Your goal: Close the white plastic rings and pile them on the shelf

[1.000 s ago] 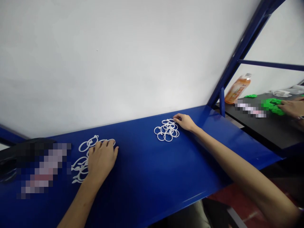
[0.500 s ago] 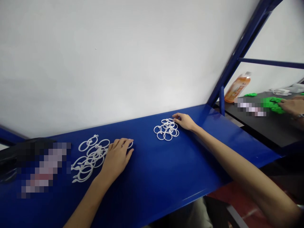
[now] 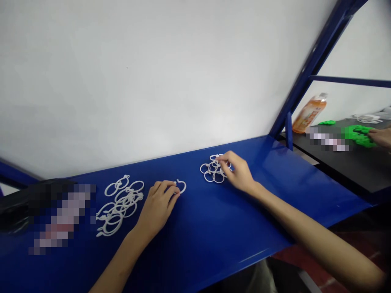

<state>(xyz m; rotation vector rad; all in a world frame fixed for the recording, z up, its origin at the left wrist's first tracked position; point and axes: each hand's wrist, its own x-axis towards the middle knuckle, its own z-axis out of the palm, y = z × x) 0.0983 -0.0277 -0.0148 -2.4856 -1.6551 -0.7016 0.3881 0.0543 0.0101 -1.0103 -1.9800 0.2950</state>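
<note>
On the blue shelf (image 3: 198, 228) my left hand (image 3: 157, 209) lies palm down, its fingertips pressed on a single white plastic ring (image 3: 181, 186). To its left lies a loose heap of white rings (image 3: 120, 203). My right hand (image 3: 236, 173) rests at the right edge of a smaller cluster of closed white rings (image 3: 213, 171), with fingers curled over its far side and touching the rings.
A white wall rises behind the shelf. A blue upright post (image 3: 308, 69) stands at the right. Beyond it is a black table (image 3: 345, 162) with an orange bottle (image 3: 310, 114), green pieces (image 3: 359, 134) and another person's hand (image 3: 381, 136).
My left hand slid right from the heap, dragging one white ring with it. My right hand shifted left onto the small cluster's edge.
</note>
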